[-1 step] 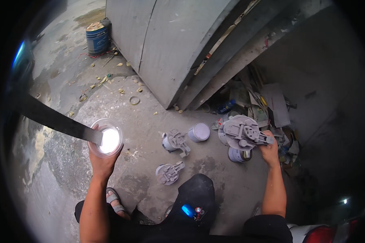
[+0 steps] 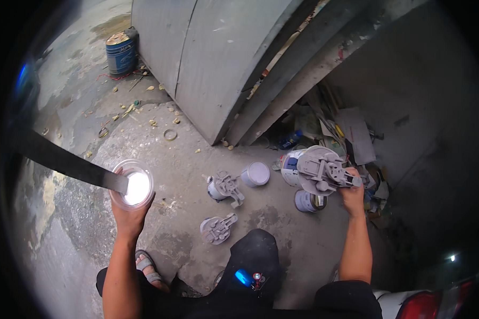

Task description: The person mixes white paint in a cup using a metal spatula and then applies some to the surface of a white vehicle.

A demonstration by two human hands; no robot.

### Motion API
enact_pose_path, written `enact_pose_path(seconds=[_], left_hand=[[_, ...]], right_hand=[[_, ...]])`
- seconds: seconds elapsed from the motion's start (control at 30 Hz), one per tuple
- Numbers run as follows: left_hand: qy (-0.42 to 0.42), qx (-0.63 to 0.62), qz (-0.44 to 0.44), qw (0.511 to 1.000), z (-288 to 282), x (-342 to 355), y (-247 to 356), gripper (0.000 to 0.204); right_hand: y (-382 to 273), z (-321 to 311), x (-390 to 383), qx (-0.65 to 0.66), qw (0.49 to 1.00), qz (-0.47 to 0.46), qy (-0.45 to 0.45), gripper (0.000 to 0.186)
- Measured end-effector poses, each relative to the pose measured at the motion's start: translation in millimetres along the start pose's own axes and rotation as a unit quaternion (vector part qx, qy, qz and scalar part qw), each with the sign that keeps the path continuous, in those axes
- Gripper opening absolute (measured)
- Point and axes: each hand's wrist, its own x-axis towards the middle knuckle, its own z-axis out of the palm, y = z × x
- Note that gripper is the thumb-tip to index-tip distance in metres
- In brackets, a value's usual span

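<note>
Fingers at right [image 2: 351, 171] clasp a matte-grey ribbed part [image 2: 319, 169] by its narrow end; left fingers [image 2: 119, 171] hold a clear cup [image 2: 148, 171].

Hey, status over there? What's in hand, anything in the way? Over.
Left hand: holding round clear plastic cup, white inside. Right hand: gripping grey round-based part, narrow end. Dark flat strip overlaps the cup's mouth in view.

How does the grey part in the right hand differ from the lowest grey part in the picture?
The held grey part has its narrow end in the right hand; the lowest grey part is untouched by either hand. The held grey part appears larger in view than the lowest grey part. Both are dull grey, with a rounded body and a narrow projecting end.
</note>
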Motion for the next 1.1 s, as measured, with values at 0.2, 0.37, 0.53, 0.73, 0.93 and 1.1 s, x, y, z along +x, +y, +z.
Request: enact_pose_path(seconds=[0.2,0.37,0.53,0.73,0.93,1.1], left_hand=[[-0.019,-0.020,0.006,1.000,1,-5,-9,0.083],[-0.019,-0.041,0.019,0.999,2,-9,-10,0.082],[-0.032,-0.030,0.013,0.999,7,-9,-3,0.082],[-0.050,-0.058,0.015,0.997,25,-8,4,0.084],[-0.032,0.024,0.032,0.999,10,-11,-15,0.085],[-0.018,0.020,0.044,0.999,13,-5,4,0.076]], right_hand=[[64,-44,-5,0.466,0.863,0.116,0.155,0.049],[99,-50,-11,0.384,0.902,0.124,0.153,0.053],[115,-52,-14,0.440,0.886,0.068,0.129,0.055],[167,-122,-33,0.643,0.765,-0.016,0.027,0.053],[31,-35,-27,-0.173,0.974,0.126,-0.072,0.027],[48,-16,-46,-0.604,0.741,0.142,-0.258,0.018]])
